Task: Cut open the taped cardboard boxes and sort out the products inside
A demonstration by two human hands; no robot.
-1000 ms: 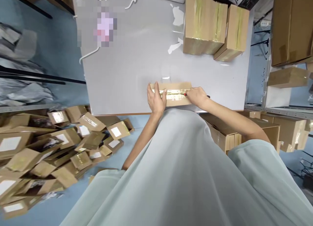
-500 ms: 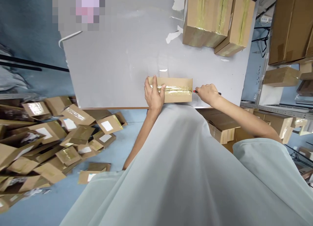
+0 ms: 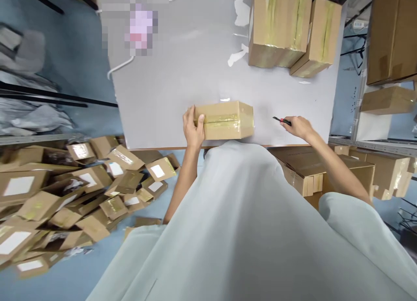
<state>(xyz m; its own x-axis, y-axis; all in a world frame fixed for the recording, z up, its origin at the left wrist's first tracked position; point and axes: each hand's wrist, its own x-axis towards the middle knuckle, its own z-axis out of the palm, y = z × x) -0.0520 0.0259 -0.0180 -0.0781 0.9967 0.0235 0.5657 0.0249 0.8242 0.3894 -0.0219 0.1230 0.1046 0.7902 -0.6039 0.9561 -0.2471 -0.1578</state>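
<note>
A small cardboard box (image 3: 221, 129) sealed with shiny yellowish tape lies near the front edge of the grey-white table (image 3: 156, 88). My left hand (image 3: 193, 126) grips its left end, thumb on the top and fingers round the far side. The box looks tipped a little, its right end face showing. To the right, apart from the box, my right hand (image 3: 299, 126) is closed round a utility knife (image 3: 286, 121) with a black and red handle. The knife's blade end points left toward the box, above the table.
Large taped cartons (image 3: 276, 27) stand at the table's back right. Opened boxes (image 3: 87, 192) lie heaped on the floor at left. Below the table's right front is a bigger carton (image 3: 312, 162). Shelving with a box (image 3: 387, 100) stands at right. A white cable (image 3: 120, 67) crosses the left edge.
My right hand has drawn the utility knife away from the box to the right. My left hand has shifted on the box's left end, and the box has tilted so its right end shows.
</note>
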